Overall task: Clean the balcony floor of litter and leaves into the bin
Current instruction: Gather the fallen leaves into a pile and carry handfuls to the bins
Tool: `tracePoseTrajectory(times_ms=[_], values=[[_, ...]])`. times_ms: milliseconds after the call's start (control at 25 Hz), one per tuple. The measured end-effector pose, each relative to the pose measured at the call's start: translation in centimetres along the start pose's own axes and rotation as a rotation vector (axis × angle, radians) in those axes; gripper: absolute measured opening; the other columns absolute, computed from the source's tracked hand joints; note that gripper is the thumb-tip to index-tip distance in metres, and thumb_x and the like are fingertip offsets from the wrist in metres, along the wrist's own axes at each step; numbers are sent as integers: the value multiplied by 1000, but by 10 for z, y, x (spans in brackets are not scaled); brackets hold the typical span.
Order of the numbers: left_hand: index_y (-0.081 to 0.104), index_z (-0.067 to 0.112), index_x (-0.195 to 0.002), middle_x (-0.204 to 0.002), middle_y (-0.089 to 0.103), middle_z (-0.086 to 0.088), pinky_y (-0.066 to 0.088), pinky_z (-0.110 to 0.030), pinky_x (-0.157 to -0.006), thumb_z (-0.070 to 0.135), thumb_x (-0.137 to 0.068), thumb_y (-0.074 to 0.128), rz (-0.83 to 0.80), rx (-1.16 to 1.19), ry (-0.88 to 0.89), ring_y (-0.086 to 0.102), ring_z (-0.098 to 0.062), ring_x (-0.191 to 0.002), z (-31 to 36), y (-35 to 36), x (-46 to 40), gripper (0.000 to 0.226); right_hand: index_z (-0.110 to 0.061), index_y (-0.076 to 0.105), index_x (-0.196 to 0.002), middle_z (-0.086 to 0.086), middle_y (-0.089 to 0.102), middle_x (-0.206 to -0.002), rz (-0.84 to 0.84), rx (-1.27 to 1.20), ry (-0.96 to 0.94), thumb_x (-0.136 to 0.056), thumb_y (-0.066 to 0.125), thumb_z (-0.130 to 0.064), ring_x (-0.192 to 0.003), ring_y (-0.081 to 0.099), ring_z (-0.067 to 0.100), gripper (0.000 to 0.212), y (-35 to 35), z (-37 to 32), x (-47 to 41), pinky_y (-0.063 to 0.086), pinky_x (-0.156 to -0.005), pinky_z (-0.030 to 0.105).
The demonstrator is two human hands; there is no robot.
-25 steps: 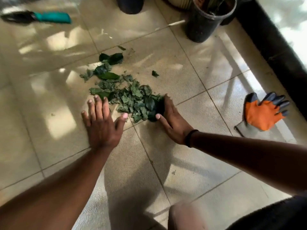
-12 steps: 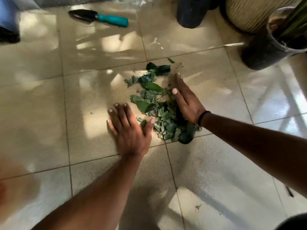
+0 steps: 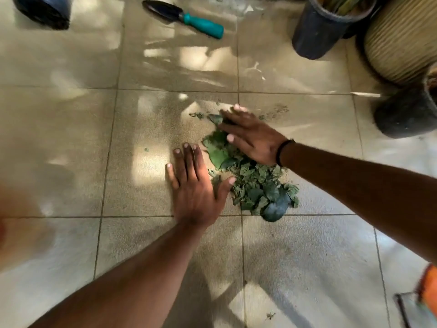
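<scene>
A pile of torn green leaves (image 3: 257,185) lies on the beige tiled floor (image 3: 71,150). My left hand (image 3: 196,188) lies flat on the tile at the pile's left edge, fingers straight, thumb against the leaves. My right hand (image 3: 250,136) reaches across the far end of the pile with straight fingers laid on the leaves there. A few leaf crumbs (image 3: 275,111) lie just beyond its fingertips. A dark rounded container (image 3: 45,10), possibly the bin, shows at the top left corner.
A trowel (image 3: 189,18) with a teal handle lies on the far tiles. Two dark plant pots (image 3: 316,31) (image 3: 406,114) and a ribbed tan pot (image 3: 399,43) stand at the right. An orange glove (image 3: 428,290) pokes in at the lower right edge.
My right hand moved from the pile's near right side to its far end and is dragging the scattered far leaves toward me. The left hand stayed flat at the pile's left edge.
</scene>
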State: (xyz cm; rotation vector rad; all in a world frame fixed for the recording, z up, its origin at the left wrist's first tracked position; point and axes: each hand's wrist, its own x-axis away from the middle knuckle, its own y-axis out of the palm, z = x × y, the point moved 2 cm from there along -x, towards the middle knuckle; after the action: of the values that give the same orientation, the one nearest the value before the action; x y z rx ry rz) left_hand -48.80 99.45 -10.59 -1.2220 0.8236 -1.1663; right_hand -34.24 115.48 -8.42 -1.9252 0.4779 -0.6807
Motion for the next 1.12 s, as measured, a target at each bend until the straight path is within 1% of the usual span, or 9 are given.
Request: tracePoseTrajectory(times_ms=[160, 280, 440, 520, 680, 800, 920, 1040, 1120], values=[[3, 4, -160, -168, 2, -18, 10, -59, -122, 80, -93, 21, -21, -23, 6, -3, -33, -156, 0, -2, 0, 103, -26, 39, -151, 3, 22, -165, -36, 49, -90, -106, 17, -51, -154, 13, 22, 57, 16, -7, 50, 24, -122, 46], [1, 5, -160, -168, -1, -18, 9, -60, -122, 79, -93, 22, -32, -13, 12, -6, -32, -156, 0, -2, 0, 102, -16, 50, -141, 13, 42, -152, 78, 111, -110, -104, 29, -51, -140, 39, 31, 55, -3, -6, 42, 46, -106, 50], [-3, 4, -160, -167, -8, -18, 8, -59, -123, 81, -92, 17, -64, -12, 0, -11, -32, -155, -1, 0, -1, 105, -26, 31, -152, 13, 23, -160, 116, 203, -24, -99, 28, -63, -147, 22, 34, 65, -36, -18, -56, 39, -112, 53], [-3, 1, -159, -167, -7, -21, 8, -58, -123, 82, -91, 15, -68, -3, -15, -10, -32, -155, 0, 1, -1, 107, -34, 33, -151, 10, 19, -163, 74, 190, -30, -101, 31, -57, -150, 16, 35, 55, -31, -34, -93, 35, -114, 53], [1, -2, -158, -166, -3, -23, 11, -57, -123, 76, -95, 21, -37, 35, -10, -5, -33, -156, -1, 0, -1, 103, -15, 56, -136, 15, 45, -146, 64, 252, -224, -100, 48, -28, -133, 41, 34, 39, -2, -48, -53, 46, -104, 46], [5, -1, -159, -167, 1, -22, 11, -57, -123, 70, -96, 30, -1, 48, 6, -2, -32, -156, -2, -1, 0, 98, -15, 60, -127, 9, 52, -134, -25, 277, -303, -100, 46, -30, -117, 49, 27, 34, -3, -20, 21, 52, -94, 42], [7, 3, -160, -168, 2, -18, 10, -57, -123, 70, -96, 29, -7, 34, 12, -4, -30, -156, -1, -3, -1, 96, -15, 55, -133, 13, 51, -136, 104, 108, -89, -102, 36, -43, -118, 52, 28, 46, -20, 12, 43, 56, -89, 46], [10, 9, -161, -169, 4, -11, 10, -58, -122, 68, -97, 29, -3, 39, 33, -3, -27, -156, -2, -2, 0, 89, -17, 25, -155, 11, 24, -160, 128, 1, 265, -100, 27, -59, -144, 27, 34, 69, -22, 34, 30, 34, -111, 51], [12, 14, -162, -169, 5, -7, 10, -59, -122, 65, -98, 31, 10, 49, 45, -3, -27, -156, -3, -1, -1, 84, -18, 21, -157, 9, 14, -165, 55, 28, 217, -101, 20, -59, -151, 12, 33, 70, -8, 24, 27, 25, -119, 56]])
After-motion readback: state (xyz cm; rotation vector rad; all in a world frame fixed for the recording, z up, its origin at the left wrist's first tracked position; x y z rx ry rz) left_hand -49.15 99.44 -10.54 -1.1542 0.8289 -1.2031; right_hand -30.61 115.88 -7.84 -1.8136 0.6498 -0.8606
